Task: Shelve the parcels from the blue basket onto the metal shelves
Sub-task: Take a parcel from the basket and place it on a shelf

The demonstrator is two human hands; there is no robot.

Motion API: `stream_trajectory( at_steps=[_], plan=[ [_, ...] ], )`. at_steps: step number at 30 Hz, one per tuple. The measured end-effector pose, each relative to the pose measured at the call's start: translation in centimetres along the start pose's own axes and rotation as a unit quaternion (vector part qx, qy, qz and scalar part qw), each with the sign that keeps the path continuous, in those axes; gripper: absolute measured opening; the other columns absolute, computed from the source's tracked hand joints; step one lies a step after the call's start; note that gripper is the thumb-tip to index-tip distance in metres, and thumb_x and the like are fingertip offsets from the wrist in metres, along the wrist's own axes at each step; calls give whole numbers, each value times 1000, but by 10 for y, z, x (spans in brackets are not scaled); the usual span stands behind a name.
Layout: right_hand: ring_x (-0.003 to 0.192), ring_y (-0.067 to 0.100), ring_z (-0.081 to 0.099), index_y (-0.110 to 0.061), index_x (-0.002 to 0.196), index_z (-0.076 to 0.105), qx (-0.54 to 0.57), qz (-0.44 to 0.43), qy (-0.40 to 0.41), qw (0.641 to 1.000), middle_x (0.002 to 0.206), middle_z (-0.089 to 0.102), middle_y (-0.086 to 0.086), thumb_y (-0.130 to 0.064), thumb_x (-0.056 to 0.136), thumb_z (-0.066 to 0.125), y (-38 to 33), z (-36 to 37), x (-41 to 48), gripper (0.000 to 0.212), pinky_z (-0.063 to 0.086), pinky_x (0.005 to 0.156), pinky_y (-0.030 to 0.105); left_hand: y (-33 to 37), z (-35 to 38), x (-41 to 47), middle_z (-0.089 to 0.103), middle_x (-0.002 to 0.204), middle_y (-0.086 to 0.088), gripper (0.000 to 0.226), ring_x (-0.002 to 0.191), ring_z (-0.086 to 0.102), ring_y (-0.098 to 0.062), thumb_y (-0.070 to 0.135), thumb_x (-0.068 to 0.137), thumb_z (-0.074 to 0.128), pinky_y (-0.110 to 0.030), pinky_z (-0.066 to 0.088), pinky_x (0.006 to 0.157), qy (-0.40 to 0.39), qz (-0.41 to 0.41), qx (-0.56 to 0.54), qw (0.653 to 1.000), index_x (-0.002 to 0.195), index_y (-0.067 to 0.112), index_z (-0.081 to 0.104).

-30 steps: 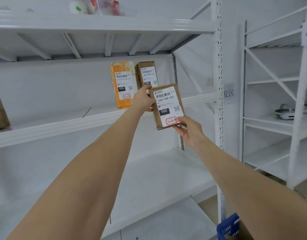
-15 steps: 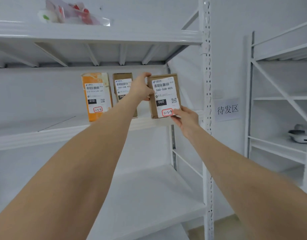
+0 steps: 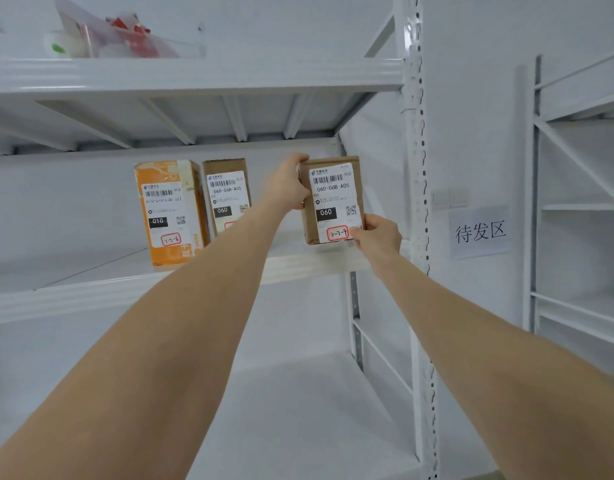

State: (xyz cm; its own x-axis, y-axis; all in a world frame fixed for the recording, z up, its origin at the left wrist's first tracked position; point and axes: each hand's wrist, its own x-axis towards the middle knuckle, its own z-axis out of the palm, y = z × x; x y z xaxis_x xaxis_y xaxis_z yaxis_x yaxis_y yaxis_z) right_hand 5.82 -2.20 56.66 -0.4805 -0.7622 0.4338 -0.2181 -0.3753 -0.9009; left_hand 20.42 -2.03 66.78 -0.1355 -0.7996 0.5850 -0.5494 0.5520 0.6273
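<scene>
On the shelf [image 3: 90, 296]: orange box [image 3: 170, 213], brown box [image 3: 227, 197], left hand [image 3: 290, 183] gripping the parcel [image 3: 333, 202] by its top-left corner, right hand [image 3: 378, 237] pinching its bottom right. Hovers or sits near the front lip, can't tell. Could tip forward if let go early, or bump the brown box.

The white metal shelf [image 3: 76, 271] bears 2 upright parcels left of the left hand [image 3: 288, 187]: an orange parcel [image 3: 168, 213], then a brown parcel [image 3: 225, 197] nearer it.

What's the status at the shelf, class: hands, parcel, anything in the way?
Left hand grips brown parcel top left; right hand pinches its bottom right corner. Parcel upright at middle shelf, right of orange box and brown box. Way clear.
</scene>
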Motion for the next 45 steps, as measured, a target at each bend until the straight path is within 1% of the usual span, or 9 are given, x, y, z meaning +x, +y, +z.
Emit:
stream_trajectory(
  at_steps=[3,7,16,22,27,32,36,39,45],
  plan=[
    [86,21,62,-21,101,71,-89,-26,-1,996,94,71,-1,-12,85,60,3,5,9,22,50,72,34,-8,5,14,57,111,-15,67,107,58,-35,-15,86,50,-49,57,80,3,0,12,1000,141,23,37],
    [91,26,60,-25,98,70,-174,-40,-6,984,95,70,1,-17,87,57,9,16,21,19,44,66,29,-22,9,28,57,116,-17,65,107,58,-34,-14,87,50,-47,57,78,8,-4,23,1000,139,22,38],
    [113,27,48,-25,105,68,-322,-59,-4,945,106,64,8,-23,93,53,27,29,39,20,39,79,33,-47,21,44,56,120,-18,62,108,59,-35,-13,85,53,-47,58,76,-1,-30,23,999,134,22,41],
    [116,27,47,-21,110,65,-387,-75,1,919,110,66,6,-25,96,50,31,32,40,21,40,89,36,-49,22,48,50,123,-15,58,109,57,-32,-2,86,61,-37,57,76,-3,-9,85,996,135,20,39],
    [123,27,41,-20,133,48,-396,-128,58,907,131,47,7,-31,91,62,28,30,35,46,39,98,36,-43,21,56,35,136,-12,63,116,49,-30,16,83,70,-39,47,96,38,46,262,963,137,18,38],
    [141,28,24,-14,146,35,-409,-340,34,846,155,25,8,-16,92,59,28,34,28,59,28,111,37,-31,28,59,41,140,-7,62,127,42,-27,10,89,60,-40,43,97,48,129,384,913,144,20,34],
    [149,17,7,-19,153,19,-401,-316,-62,858,162,8,-3,-22,104,33,39,43,26,51,18,118,34,-28,36,58,54,125,-7,45,117,50,-26,3,91,50,-38,45,88,50,146,442,884,133,20,48],
    [149,20,-1,-14,154,10,-434,-329,-85,835,162,-5,-4,-11,103,35,48,44,24,57,19,115,32,-29,37,58,55,124,-7,45,116,51,-27,-1,91,47,-37,45,88,56,148,441,883,132,18,51],
    [149,23,5,-9,152,20,-429,-323,-74,840,162,6,0,-8,101,37,46,47,24,53,25,115,36,-29,38,61,57,123,-8,46,115,53,-28,-2,91,47,-36,45,88,54,149,443,883,132,17,51]
  ],
)
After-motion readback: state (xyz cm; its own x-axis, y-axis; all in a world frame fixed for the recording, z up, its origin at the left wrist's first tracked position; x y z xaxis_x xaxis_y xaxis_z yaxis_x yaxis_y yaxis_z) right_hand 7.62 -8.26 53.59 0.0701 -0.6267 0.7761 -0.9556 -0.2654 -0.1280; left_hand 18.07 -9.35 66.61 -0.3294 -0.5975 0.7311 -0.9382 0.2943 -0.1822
